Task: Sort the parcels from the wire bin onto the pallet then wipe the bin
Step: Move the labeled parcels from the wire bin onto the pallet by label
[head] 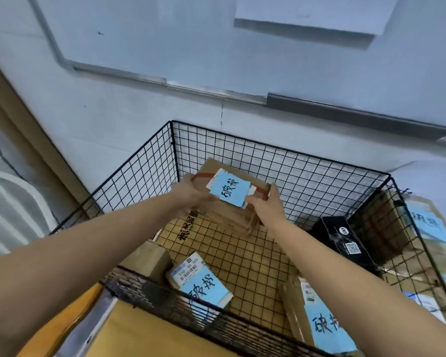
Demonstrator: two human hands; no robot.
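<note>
A black wire bin (281,161) stands against a pale wall. Inside it, at the far side, a brown cardboard parcel (224,215) with a blue handwritten label is held above the bin floor. My left hand (191,191) grips its left edge and my right hand (267,204) grips its right edge. A small white parcel with a blue label (204,284) lies on the bin floor near the front. A black box (343,240) sits at the bin's right side. Another blue-labelled parcel (322,320) lies at the front right.
Cardboard boxes with blue labels (428,228) stand outside the bin's right wall. A brown box (150,256) sits inside the bin's front-left corner. A flat brown carton (144,336) lies in front of the bin. A white frame (13,191) is at the far left.
</note>
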